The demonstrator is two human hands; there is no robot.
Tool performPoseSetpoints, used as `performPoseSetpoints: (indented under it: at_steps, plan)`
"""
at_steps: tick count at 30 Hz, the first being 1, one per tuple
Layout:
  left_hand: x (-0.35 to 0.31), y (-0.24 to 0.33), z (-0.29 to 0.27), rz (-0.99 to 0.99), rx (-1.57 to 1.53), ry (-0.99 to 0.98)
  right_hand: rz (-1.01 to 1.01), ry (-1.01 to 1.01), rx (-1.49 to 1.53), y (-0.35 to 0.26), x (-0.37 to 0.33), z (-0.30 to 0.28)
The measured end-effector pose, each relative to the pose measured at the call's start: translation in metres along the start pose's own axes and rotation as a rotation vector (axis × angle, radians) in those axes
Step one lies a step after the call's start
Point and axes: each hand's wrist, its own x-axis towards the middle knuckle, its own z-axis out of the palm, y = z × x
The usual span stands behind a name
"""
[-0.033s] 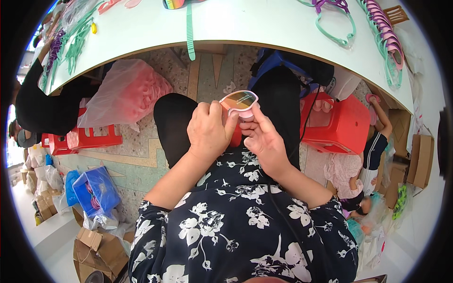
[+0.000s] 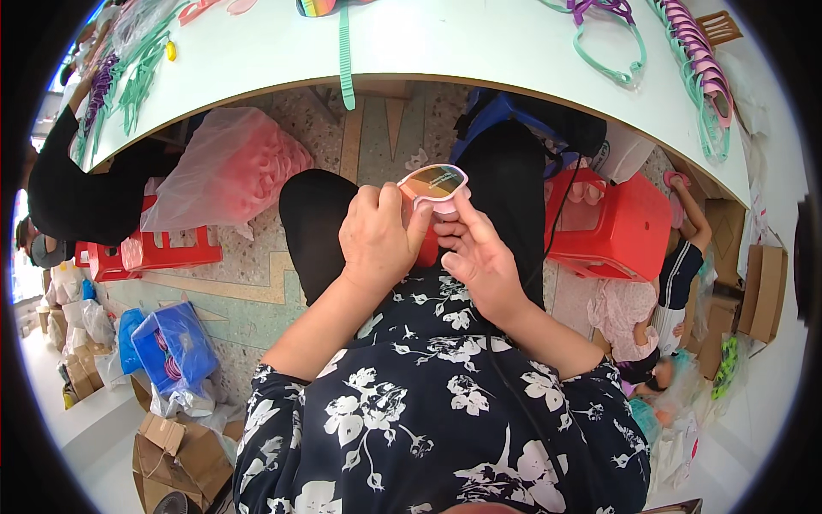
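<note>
Head view: the left hand (image 2: 374, 233) and right hand (image 2: 482, 261) clamp opposite ends of pink-framed goggles (image 2: 438, 182) before the worktop (image 2: 257, 53); a green strap (image 2: 345, 64) overhangs its edge.

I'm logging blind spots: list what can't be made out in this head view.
In the head view:
Pink-framed lens: underside, hidden by its own face.
Left hand: palm, hidden by its back.
Rainbow-tinted lens: top, cut off by the upper edge.
Plastic bag: pink contents, blurred by cloudy film.

Goggle lens (image 2: 437, 182): bore pale print, on the near side of the white table (image 2: 454, 43); was too small to read;
White container (image 2: 629, 156): bore dark lettering, under the table's right part; was unreadable
</note>
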Motion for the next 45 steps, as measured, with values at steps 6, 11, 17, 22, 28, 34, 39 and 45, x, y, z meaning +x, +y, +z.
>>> performPoseSetpoints:
  at_steps: [6, 11, 17, 22, 28, 34, 39, 45]
  plan:
    - [-0.003, 0.002, -0.004, 0.040, -0.087, 0.009, 0.268, 0.224, 0.523, 0.008, 0.003, -0.022]
    - [-0.004, 0.008, -0.007, 0.073, -0.109, -0.040, 0.395, 0.253, 0.750, 0.015, 0.006, -0.030]
    - [-0.008, 0.013, -0.008, 0.095, -0.138, -0.089, 0.294, 0.225, 0.452, 0.003, 0.010, -0.012]
    - [-0.008, 0.016, -0.009, 0.135, -0.143, -0.053, 0.135, 0.231, 0.213, 0.002, 0.008, -0.004]
    - [-0.011, 0.016, -0.008, 0.119, -0.146, -0.057, 0.161, 0.242, 0.167, 0.001, 0.010, -0.003]
    - [-0.011, 0.017, -0.002, 0.124, -0.120, 0.005, 0.177, 0.280, 0.130, 0.001, 0.010, 0.000]
    - [-0.011, 0.019, -0.003, 0.125, -0.117, 0.000, 0.188, 0.285, 0.099, 0.001, 0.009, 0.000]
    - [-0.013, 0.024, -0.002, 0.100, -0.116, -0.008, 0.191, 0.314, 0.098, 0.003, 0.008, 0.001]
